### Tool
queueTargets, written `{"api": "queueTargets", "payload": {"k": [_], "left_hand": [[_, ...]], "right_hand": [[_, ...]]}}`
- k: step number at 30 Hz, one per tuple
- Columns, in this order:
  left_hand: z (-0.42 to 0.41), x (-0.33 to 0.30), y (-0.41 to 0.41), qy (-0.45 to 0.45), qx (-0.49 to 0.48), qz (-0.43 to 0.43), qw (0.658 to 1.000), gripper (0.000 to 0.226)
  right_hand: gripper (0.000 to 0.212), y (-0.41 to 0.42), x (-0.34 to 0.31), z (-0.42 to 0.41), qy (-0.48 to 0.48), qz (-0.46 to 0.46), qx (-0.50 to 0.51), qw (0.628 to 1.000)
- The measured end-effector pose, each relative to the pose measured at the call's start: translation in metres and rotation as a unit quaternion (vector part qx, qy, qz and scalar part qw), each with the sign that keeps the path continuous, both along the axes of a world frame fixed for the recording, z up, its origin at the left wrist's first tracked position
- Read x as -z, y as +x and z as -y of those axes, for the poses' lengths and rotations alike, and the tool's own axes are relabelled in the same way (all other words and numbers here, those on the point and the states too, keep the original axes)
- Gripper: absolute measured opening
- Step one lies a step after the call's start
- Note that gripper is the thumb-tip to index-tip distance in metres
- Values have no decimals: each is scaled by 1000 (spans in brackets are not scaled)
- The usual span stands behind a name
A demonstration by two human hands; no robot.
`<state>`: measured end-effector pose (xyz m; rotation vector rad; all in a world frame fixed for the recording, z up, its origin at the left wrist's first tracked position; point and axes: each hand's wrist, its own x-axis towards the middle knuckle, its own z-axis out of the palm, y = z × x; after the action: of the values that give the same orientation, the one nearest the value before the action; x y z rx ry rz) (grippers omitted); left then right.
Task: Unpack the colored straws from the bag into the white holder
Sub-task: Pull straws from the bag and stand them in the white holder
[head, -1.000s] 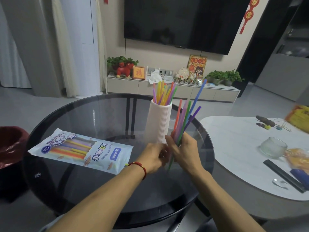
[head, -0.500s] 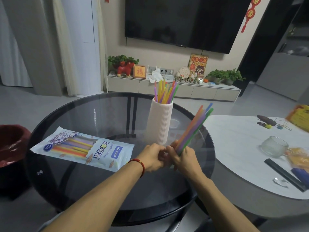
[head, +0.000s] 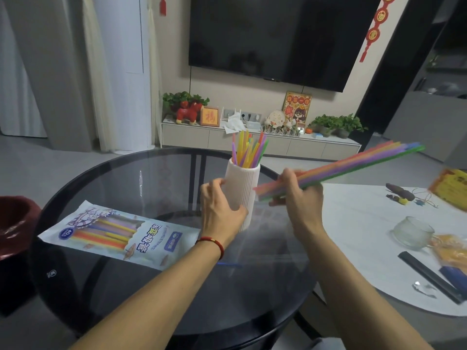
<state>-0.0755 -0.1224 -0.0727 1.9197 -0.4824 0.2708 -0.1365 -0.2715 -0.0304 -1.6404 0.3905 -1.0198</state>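
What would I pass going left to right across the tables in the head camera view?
Red bin → straw bag → left hand → white holder → right hand gripping the straw bundle → glass cup.

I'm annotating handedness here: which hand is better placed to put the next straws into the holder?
Right. The right hand already grips the straw bundle beside the white holder, while the left hand steadies it.
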Motion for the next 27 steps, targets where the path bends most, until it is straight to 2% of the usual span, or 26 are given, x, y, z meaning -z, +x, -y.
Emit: {"api": "queueTargets", "payload": {"k": [3,6,8,11,15,19,23,27], "left_hand": [[19,-9,3,39,11,32,999,101],[35,-19,15,-1,23,-46,999,115],[41,-22,25,-43,18,-77,996,106],[44,-18,30,-47,-1,-36,998,83],[45,-11,30,-40,-8,-15,999,79],[42,-7,30,-37,-7,-7,999,80],[38,-12,31,-36,2,-16,999,76],[35,-20,32,-36,16,-4,999,70]], "right_hand": [[24,20,-39,4,38,31,-3,999],[26,40,-57,5,5,13,-4,1000],[26,52,-60,3,-56,-28,-2,998],[30,68,-65,-1,-160,-68,-2,985],[38,81,-64,-4,-289,-137,37,947],[30,78,-47,-12,-338,-188,30,922],[16,73,-56,-16,-309,-143,-13,940],[28,71,-74,-22,-233,-103,-37,966]]}}
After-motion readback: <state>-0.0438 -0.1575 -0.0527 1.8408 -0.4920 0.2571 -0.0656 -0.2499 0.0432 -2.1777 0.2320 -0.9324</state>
